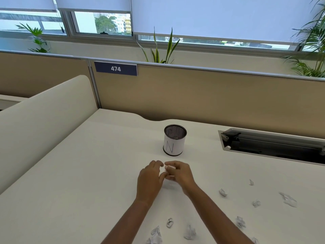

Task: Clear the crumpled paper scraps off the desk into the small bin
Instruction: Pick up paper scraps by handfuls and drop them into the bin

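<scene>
i am looking down over a pale cream counter (88,164) from a head-worn camera. near its middle stands the small bin, a black wire-mesh cylinder wrapped in white paper with a hand-drawn letter (175,140); what little of its inside i can see through the mesh shows no scraps, though i cannot see to the bottom.

just in front of the bin, my two bare hands meet above the surface. the right hand (179,172) has its fingers curled around a small white crumpled paper scrap (169,167), and the left hand (150,176) is cupped against it, fingertips touching the same scrap; i cannot tell whether the left is actually gripping it or only steadying it.

most of the work looks undone. crumpled white scraps lie scattered across the near and right parts of the counter: one small one (223,192), another further right (256,203), a flatter torn piece near the right edge (288,199), one beside my right forearm (240,222), and a cluster near the bottom edge (169,223).

i judge the task to be at an early stage, with the held scrap not yet in the bin.
</scene>
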`<state>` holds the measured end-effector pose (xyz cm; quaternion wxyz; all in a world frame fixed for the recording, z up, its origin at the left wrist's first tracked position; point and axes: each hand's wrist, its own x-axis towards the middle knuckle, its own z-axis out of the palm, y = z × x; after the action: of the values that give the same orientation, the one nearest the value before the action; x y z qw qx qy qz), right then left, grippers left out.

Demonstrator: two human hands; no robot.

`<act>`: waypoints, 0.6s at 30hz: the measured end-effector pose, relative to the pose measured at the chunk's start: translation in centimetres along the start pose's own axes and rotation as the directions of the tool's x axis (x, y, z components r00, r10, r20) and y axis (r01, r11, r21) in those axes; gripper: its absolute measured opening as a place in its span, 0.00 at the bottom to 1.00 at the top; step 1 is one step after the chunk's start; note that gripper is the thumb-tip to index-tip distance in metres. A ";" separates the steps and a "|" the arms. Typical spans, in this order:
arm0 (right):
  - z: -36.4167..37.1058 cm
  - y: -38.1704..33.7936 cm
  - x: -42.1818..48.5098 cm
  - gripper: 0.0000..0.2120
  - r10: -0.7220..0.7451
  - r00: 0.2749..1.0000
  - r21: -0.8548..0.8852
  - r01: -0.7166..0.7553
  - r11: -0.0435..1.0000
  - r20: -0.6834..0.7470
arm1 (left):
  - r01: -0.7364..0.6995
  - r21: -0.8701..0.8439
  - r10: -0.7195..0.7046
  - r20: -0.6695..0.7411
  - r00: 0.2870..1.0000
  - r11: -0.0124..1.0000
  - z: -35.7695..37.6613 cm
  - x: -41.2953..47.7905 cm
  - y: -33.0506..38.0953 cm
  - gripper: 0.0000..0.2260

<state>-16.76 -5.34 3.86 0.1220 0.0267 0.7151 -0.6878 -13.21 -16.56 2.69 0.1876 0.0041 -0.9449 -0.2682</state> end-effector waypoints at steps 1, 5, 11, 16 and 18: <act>-0.1 -0.7 0.4 0.06 -0.052 0.997 -0.060 0.049 0.997 -0.055 | 0.006 -0.008 -0.006 -0.011 1.000 1.000 0.0 0.1 0.0 0.13; -0.5 -5.2 2.4 0.10 -0.373 0.899 -0.379 0.271 0.885 -0.229 | -0.010 0.106 0.010 0.002 1.000 0.994 1.2 -0.4 -1.8 0.14; -0.8 -9.5 6.0 0.11 -0.618 0.776 -0.680 0.383 0.625 -0.131 | -0.136 0.211 0.136 0.015 0.991 0.968 2.4 -2.8 -3.6 0.15; -1.4 -9.5 6.9 0.14 -0.520 0.853 -0.722 0.327 0.609 -0.052 | -0.115 0.222 0.099 0.082 0.992 0.968 2.9 -3.5 -3.7 0.16; -1.7 -8.8 6.2 0.16 -0.522 0.850 -0.708 0.325 0.627 -0.072 | -0.093 0.239 0.067 0.115 0.991 0.967 2.9 -3.4 -3.7 0.18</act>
<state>-24.81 -4.89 11.24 -0.1423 -0.0964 0.9086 -0.3808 -11.42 -17.86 -2.67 0.1459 -0.0251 -0.9787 -0.1424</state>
